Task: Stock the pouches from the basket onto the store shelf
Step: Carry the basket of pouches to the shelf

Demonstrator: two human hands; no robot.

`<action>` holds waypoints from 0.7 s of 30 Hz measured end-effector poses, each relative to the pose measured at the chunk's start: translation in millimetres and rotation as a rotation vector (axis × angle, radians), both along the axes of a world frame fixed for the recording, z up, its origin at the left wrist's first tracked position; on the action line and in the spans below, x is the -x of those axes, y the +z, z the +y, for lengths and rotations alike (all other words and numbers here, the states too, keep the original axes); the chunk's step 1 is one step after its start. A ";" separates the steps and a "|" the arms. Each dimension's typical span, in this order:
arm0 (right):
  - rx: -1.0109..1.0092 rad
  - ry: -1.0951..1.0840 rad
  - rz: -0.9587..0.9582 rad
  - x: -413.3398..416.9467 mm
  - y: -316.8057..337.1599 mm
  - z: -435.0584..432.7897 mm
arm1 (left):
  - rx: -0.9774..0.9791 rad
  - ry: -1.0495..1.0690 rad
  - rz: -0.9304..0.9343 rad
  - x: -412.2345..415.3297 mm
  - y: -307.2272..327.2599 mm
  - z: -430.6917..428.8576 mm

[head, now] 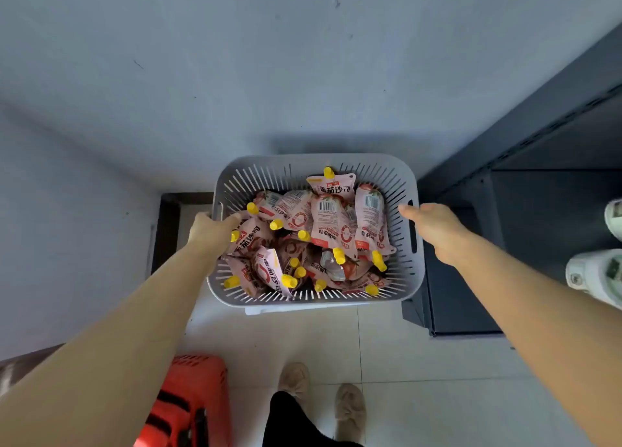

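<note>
A grey slatted basket point(336, 163) hangs in front of me above the tiled floor, close to the pale wall. Inside lie several pink pouches point(331, 221) with yellow caps, piled loosely in all directions. My left hand point(210, 229) grips the basket's left rim, thumb inside against a pouch. My right hand point(437, 231) holds the outside of the right wall beside the handle slot, thumb along the rim; its fingers are hidden behind the wall. The dark store shelf point(538, 194) stands to the right of the basket.
A red plastic crate point(188, 399) sits on the floor at lower left, beside my feet point(350, 409). White and green containers point(595, 271) show at the shelf's right edge. A dark skirting strip runs along the wall behind the basket.
</note>
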State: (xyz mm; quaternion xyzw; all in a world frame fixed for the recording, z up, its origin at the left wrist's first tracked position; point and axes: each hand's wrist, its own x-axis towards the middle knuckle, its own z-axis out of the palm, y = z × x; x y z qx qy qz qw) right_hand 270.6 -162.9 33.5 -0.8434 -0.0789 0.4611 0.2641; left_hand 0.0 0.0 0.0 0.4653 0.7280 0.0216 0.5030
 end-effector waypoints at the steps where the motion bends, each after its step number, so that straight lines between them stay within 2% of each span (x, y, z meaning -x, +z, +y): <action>1: -0.007 -0.017 0.010 -1.0 -2.9 1.2 | 0.010 0.028 -0.029 -1.0 -0.4 0.9; 4: -0.040 -0.115 0.055 -7.3 -14.7 2.0 | 0.023 0.144 -0.114 -1.5 -8.3 4.5; 11: -0.125 -0.304 0.203 -14.4 -36.6 5.1 | -0.020 0.308 -0.116 -4.1 -26.3 9.9; 16: -0.166 -0.369 0.199 -14.4 -46.6 6.6 | -0.059 0.354 -0.103 -4.6 -34.2 11.2; 21: -0.137 -0.446 0.174 -10.7 -45.8 3.4 | 0.012 0.366 -0.130 -1.2 -27.1 12.7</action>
